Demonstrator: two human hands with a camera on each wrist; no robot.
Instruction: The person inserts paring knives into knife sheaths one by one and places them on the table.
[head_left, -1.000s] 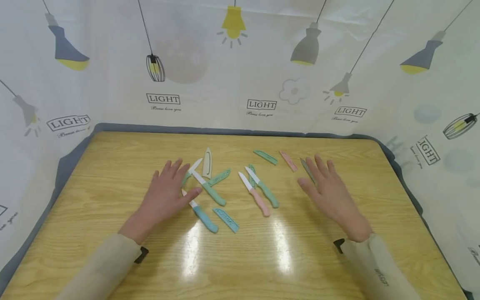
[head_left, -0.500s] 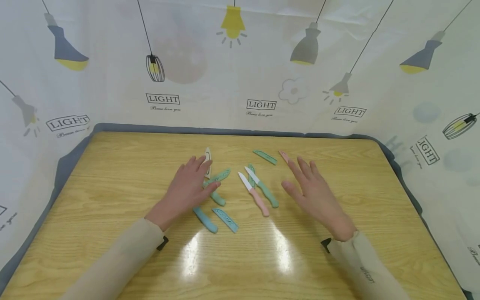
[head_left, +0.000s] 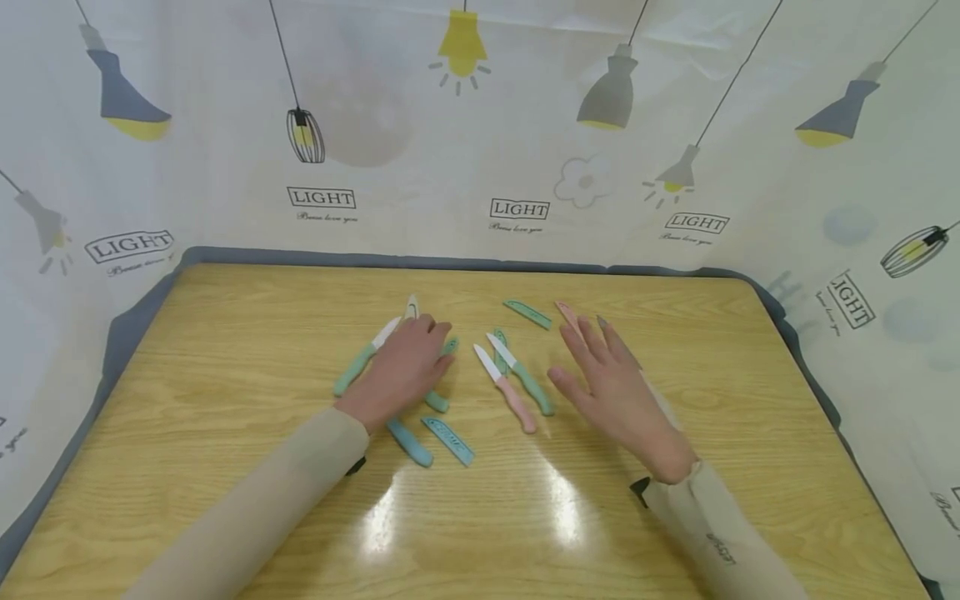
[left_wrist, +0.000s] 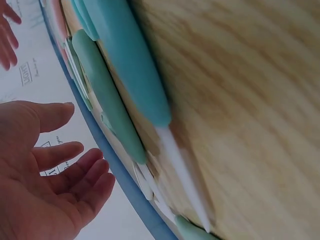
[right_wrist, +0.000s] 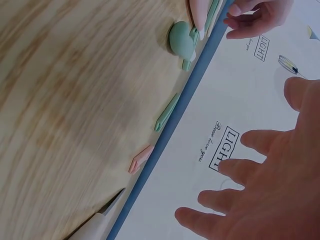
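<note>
Left to right, with twelve at the far edge of the table [head_left: 262, 317]: first green knife [head_left: 365, 358], white blade aimed at half past one; beside it the left hand [head_left: 401, 362] hangs over the cluster, fingers loosely bent, grasping nothing; from its far side pokes a white sheath [head_left: 412, 307], tip to twelve; nearer the person, the blue knife [head_left: 410, 444] lies on a half-past-ten to half-past-four line, butt at half past four, its blade showing in the left wrist view; the second green knife [head_left: 437, 403] gives only its butt end, at about four, and a green sheath [head_left: 449, 347] peeks out at the hand's two o'clock; the blue sheath [head_left: 447, 442] tips toward half past ten; now the pink knife [head_left: 510, 397], blade to eleven, and close beside it the third green knife [head_left: 525, 380], just shy of eleven, its blade crossing another sheath; further right, a small green sheath points to ten, a pink sheath [head_left: 566, 312] to eleven; the right hand [head_left: 618, 400] hovers with fingers straight and spread, free of any hold, partly covering the dark-bladed knife [right_wrist: 97, 222], tip near eleven in the head view!
</note>
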